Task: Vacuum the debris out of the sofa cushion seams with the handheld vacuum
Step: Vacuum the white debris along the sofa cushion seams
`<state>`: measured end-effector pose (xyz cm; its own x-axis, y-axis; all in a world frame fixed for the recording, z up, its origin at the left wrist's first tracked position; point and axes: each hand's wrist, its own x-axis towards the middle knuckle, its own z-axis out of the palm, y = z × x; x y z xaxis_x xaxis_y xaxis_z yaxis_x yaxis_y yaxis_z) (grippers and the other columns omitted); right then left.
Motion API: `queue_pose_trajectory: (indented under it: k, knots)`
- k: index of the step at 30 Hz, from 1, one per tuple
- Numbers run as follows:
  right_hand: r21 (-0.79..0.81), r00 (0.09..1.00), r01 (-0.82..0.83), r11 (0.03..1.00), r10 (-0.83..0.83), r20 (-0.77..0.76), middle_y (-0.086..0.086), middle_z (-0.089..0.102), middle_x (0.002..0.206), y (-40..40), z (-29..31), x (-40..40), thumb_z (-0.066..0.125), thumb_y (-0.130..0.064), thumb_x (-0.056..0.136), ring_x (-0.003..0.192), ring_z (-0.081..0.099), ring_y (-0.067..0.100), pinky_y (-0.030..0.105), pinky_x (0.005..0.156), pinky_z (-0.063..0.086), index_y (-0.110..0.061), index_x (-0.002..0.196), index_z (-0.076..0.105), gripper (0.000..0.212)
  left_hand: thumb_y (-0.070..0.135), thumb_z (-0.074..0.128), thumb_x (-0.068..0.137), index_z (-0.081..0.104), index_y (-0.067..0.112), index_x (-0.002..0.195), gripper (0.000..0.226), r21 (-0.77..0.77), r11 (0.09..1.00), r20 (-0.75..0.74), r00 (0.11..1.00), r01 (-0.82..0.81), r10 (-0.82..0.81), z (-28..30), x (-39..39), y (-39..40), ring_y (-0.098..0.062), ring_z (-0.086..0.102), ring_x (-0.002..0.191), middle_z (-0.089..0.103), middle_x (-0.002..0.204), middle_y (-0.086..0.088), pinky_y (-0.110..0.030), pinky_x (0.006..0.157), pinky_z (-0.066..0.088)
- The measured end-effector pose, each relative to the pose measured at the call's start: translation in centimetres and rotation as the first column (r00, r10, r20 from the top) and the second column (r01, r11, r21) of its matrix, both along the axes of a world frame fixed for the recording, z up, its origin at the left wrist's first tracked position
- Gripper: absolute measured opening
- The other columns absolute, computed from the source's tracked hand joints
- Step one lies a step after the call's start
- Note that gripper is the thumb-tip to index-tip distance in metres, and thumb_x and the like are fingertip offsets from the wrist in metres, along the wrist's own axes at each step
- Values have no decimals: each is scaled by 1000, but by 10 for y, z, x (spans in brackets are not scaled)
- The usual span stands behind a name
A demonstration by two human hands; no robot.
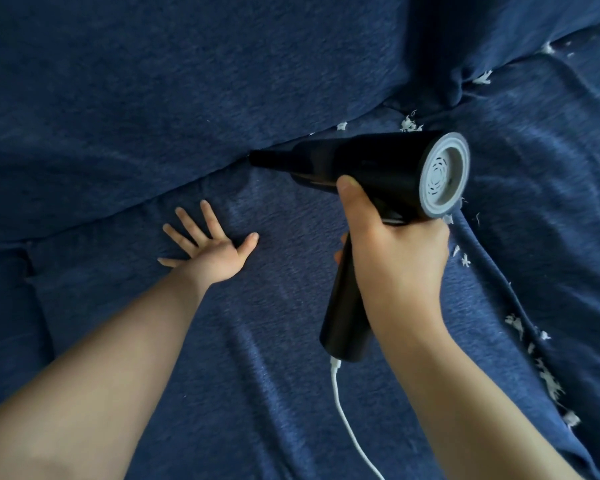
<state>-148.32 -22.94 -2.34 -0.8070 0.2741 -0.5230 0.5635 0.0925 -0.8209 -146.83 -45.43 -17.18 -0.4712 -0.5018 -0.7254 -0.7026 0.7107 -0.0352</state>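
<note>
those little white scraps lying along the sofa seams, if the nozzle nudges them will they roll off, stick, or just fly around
The white scraps look thin, torn and fluffy, so probably very light: a nudge from the vacuum nozzle would likely scatter rather than roll them. Their ragged edges may snag on the nappy blue sofa fabric, so some could cling in the creases.

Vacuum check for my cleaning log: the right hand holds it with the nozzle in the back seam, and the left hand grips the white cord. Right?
Not quite. The head view shows the left hand pressing flat on the seat cushion, not gripping the white cord. The right hand does hold the vacuum, nozzle at the seam.
</note>
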Motion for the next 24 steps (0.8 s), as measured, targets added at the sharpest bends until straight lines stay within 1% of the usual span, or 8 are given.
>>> queue_pose_trajectory:
  k: [4, 8, 11, 14, 16, 19, 22, 24]
  knots:
    - [22, 998, -58, 998, 58, 10, 2, 72, 75, -17, -2, -6, 71, -62, 69, 80, 71, 27, 43, 79, 57, -17, 82, 71, 46, 98, 7, 43, -51, 36, 125, 117, 11, 1000, 7, 1000, 14, -14, 1, 0, -1, -42, -39, 134, -55, 137, -5, -79, 98, -6]
    - [49, 996, -91, 995, 90, 19, 0, 72, 72, -10, 1, -1, 69, -64, 67, 78, 71, 25, 42, 78, 57, -19, 80, 70, 47, 97, 9, 45, -50, 35, 126, 118, 17, 1000, 15, 1000, 4, -5, 3, -1, 0, -42, -39, 134, -55, 137, -6, -79, 98, -6]
    - [55, 996, -91, 994, 90, 20, -2, 71, 70, 4, 5, 2, 69, -66, 61, 80, 71, 29, 45, 75, 58, -20, 79, 69, 49, 96, 11, 48, -50, 34, 128, 118, 9, 1000, 25, 1000, -1, 1, 3, -1, 1, -42, -39, 134, -54, 138, -6, -79, 99, -5]
    - [71, 994, -111, 991, 110, 15, -1, 72, 73, 14, 11, 0, 68, -69, 59, 88, 69, 33, 48, 80, 56, -20, 83, 70, 54, 96, 11, 49, -50, 34, 128, 118, 18, 1000, 31, 999, -7, 6, 4, -1, 1, -41, -39, 134, -55, 138, -6, -78, 99, -5]
    - [100, 995, -100, 990, 102, -10, -1, 72, 73, 17, 14, -3, 67, -68, 61, 88, 69, 33, 49, 82, 55, -19, 82, 70, 53, 95, 14, 53, -49, 34, 129, 116, 15, 1000, 30, 1000, -6, 5, 4, -1, 1, -41, -39, 134, -54, 139, -6, -78, 99, -5]
    - [141, 997, -38, 989, 46, -55, -2, 72, 69, 18, 17, -9, 69, -65, 64, 82, 70, 30, 48, 81, 56, -18, 79, 71, 49, 94, 18, 59, -49, 33, 130, 115, 18, 1000, 31, 1000, -2, 2, 3, -1, 1, -41, -39, 135, -54, 139, -6, -78, 100, -5]
    - [142, 998, -25, 990, 32, -48, -1, 71, 68, 14, 14, -12, 70, -63, 65, 79, 71, 29, 46, 78, 57, -17, 77, 70, 48, 95, 16, 55, -49, 34, 130, 116, 25, 1000, 26, 1000, -1, 0, 2, -1, 0, -41, -39, 134, -54, 139, -6, -79, 99, -5]
    - [128, 999, -25, 991, 28, -25, 2, 71, 73, 8, 11, -11, 69, -65, 64, 83, 70, 32, 47, 79, 56, -16, 80, 70, 51, 96, 15, 54, -49, 35, 130, 117, 28, 1000, 16, 1000, -3, 3, 1, 0, -1, -41, -40, 134, -55, 138, -5, -79, 98, -5]
